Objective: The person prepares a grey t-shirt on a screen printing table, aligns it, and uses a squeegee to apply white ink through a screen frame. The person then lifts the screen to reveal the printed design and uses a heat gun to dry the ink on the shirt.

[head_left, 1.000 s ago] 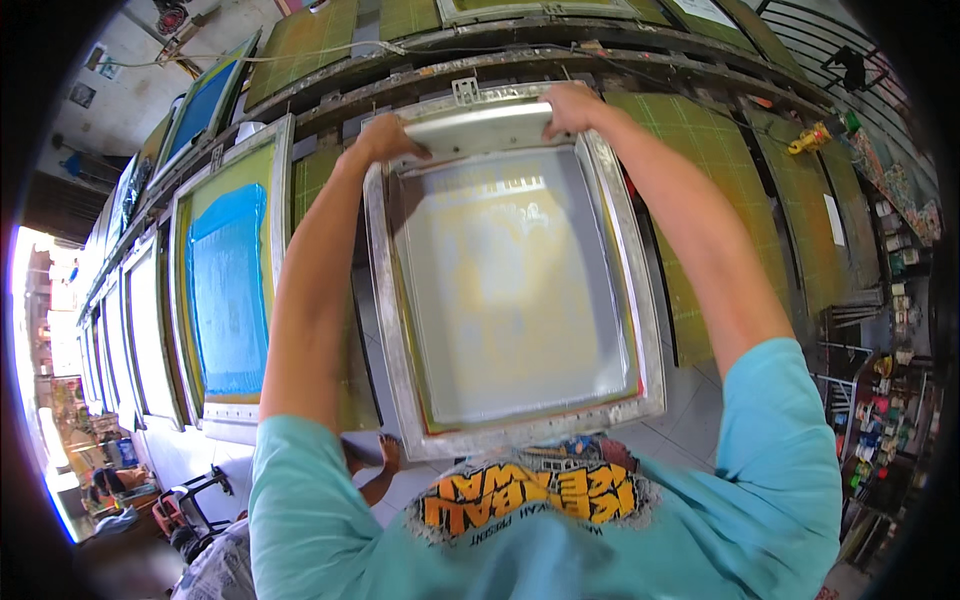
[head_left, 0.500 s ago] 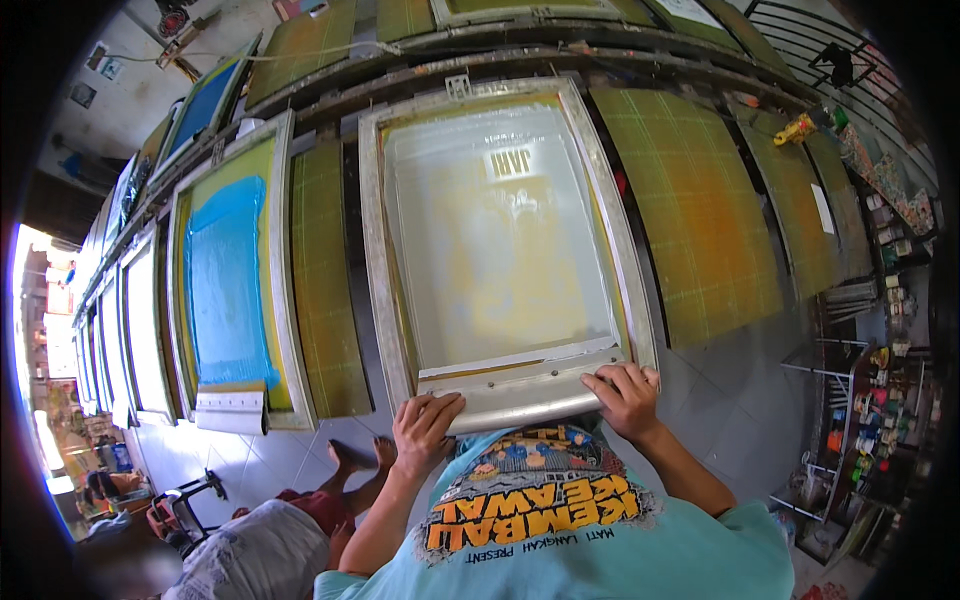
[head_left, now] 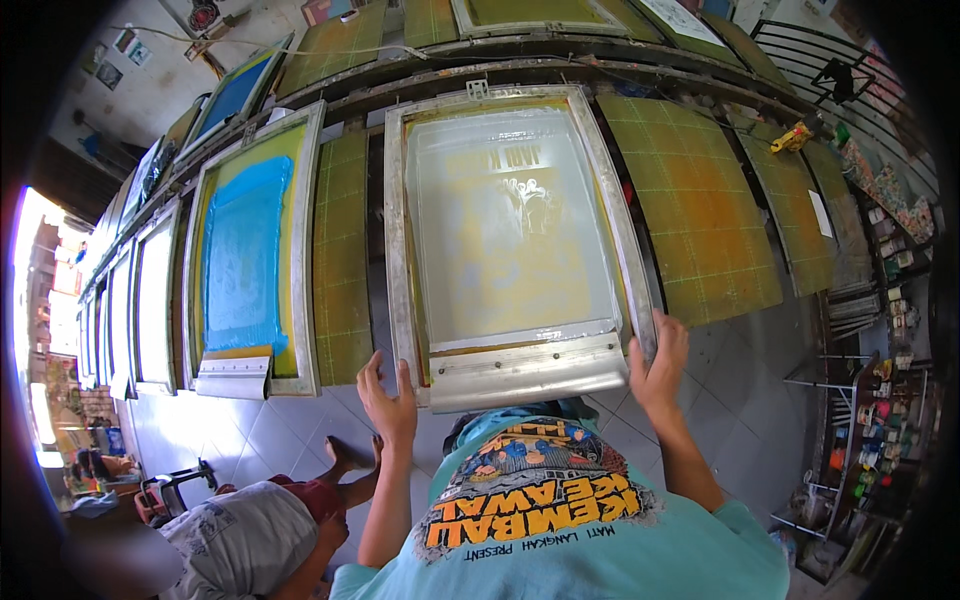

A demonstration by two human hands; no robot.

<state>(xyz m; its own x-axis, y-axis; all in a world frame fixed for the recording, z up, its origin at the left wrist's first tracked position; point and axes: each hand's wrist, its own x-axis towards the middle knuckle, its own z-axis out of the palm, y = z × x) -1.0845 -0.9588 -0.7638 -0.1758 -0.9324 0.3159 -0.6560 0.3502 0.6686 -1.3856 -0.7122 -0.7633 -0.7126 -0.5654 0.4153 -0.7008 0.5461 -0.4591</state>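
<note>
Standing wide apart, the fingers of your left hand (head_left: 388, 408) sit just beside the screen frame (head_left: 402, 250); the metal squeegee (head_left: 530, 374) lies across its near end, between your hands; your right hand's (head_left: 660, 372) fingers and thumb straddle its right side, whether gripping I cannot tell.

Left of the left hand (head_left: 390, 402), a screen (head_left: 245, 262) is bright blue, edged yellow-green; beyond the right hand (head_left: 660, 368), an orange-green board (head_left: 692, 205) bears pale gridlines. Between both, a silver frame (head_left: 398, 250) rims a grey-and-yellow mesh (head_left: 510, 255).

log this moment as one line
left hand: open, by frame | right hand: at frame's right rail, grip unclear | squeegee: across frame's near end
</note>
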